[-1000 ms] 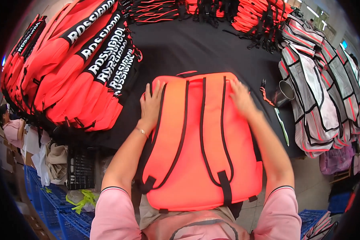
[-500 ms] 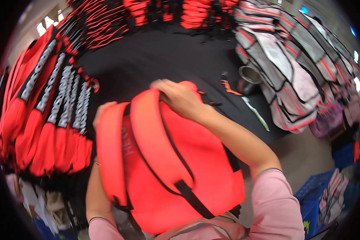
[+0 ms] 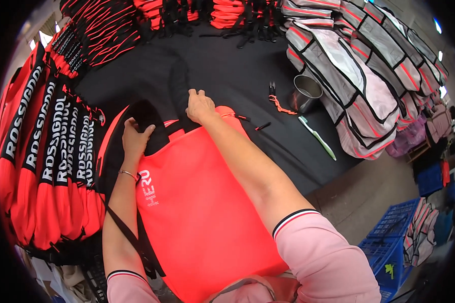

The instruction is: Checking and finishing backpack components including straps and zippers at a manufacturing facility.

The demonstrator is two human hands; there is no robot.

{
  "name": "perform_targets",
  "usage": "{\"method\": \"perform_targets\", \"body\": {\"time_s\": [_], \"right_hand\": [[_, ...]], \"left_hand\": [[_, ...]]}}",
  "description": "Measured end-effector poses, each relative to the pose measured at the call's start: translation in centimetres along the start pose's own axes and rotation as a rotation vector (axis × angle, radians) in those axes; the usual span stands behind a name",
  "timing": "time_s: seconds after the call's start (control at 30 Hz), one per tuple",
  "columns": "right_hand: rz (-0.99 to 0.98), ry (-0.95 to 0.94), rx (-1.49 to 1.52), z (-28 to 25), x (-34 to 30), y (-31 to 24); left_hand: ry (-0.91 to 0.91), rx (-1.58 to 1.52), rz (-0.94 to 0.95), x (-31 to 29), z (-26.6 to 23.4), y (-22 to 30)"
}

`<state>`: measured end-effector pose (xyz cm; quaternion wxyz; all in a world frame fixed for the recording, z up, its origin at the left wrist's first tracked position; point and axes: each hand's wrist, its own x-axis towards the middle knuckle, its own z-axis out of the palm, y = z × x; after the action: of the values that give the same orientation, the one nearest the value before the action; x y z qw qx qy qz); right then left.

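A bright coral-red backpack (image 3: 212, 202) lies in front of me, its smooth panel up and its top end away from me. Its shoulder straps are flipped outward, showing black undersides. My left hand (image 3: 135, 140) is on the left black shoulder strap (image 3: 141, 113), thumb and fingers apart. By the bag's top edge, my right hand (image 3: 200, 107) is closed, fingers curled at the edge of the other black strap (image 3: 179, 83); its thumb is hidden. A thin black webbing strap (image 3: 121, 217) runs across my left forearm.
Red bags with black bands (image 3: 45, 187) stand in a row at left. Grey mesh bags (image 3: 359, 96) are piled at right. Thread snips (image 3: 273, 93), a metal cup (image 3: 307, 91) and a toothbrush (image 3: 317, 136) lie on the black table cover (image 3: 232, 65). Blue crates (image 3: 389, 232) stand lower right.
The shoulder straps went from lying over the bag's panel to folded away past its top, baring the panel. My left hand came into full view; my right hand moved slightly left.
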<state>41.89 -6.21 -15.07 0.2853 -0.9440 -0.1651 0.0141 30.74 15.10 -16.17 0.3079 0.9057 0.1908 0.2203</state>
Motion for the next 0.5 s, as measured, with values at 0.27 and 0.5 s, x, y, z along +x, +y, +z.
{"method": "perform_targets", "body": {"time_s": [0.27,0.5], "right_hand": [[-0.199,0.461,0.012,-7.8,-2.5,5.5],[0.162,0.356,-0.591,-7.7,-3.8,19.5]], "left_hand": [[-0.307,-0.544,0.174,-5.8,-3.9,0.8],[-0.329,0.335,1.024,-11.2,-11.8,6.2]]}}
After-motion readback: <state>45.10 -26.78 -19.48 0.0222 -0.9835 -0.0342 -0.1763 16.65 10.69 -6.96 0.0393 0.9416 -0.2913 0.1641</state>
